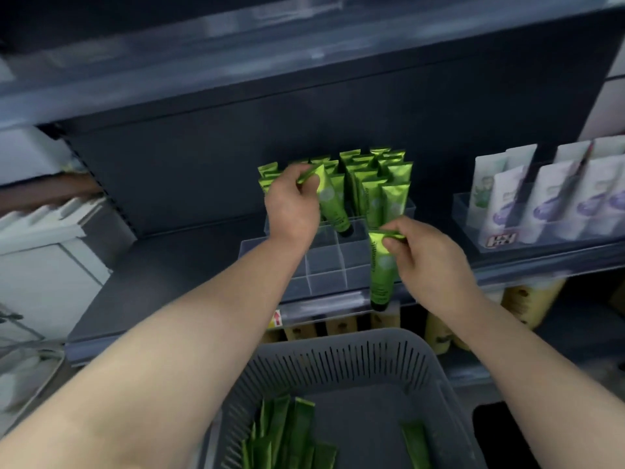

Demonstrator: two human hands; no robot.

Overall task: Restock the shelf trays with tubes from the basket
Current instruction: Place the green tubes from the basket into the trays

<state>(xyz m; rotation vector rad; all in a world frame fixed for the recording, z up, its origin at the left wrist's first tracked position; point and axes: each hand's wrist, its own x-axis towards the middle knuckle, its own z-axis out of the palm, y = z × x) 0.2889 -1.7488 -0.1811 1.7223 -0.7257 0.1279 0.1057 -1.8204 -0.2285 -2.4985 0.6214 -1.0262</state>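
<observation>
Left hand (292,206) at centre pinching a green tube (333,204) by its crimped end, cap down over the clear divided tray (324,264), right hand (431,257) pinching a second green tube (382,269) before the tray's front, grey basket (338,363) at lower centre holding loose tubes (291,431).
</observation>
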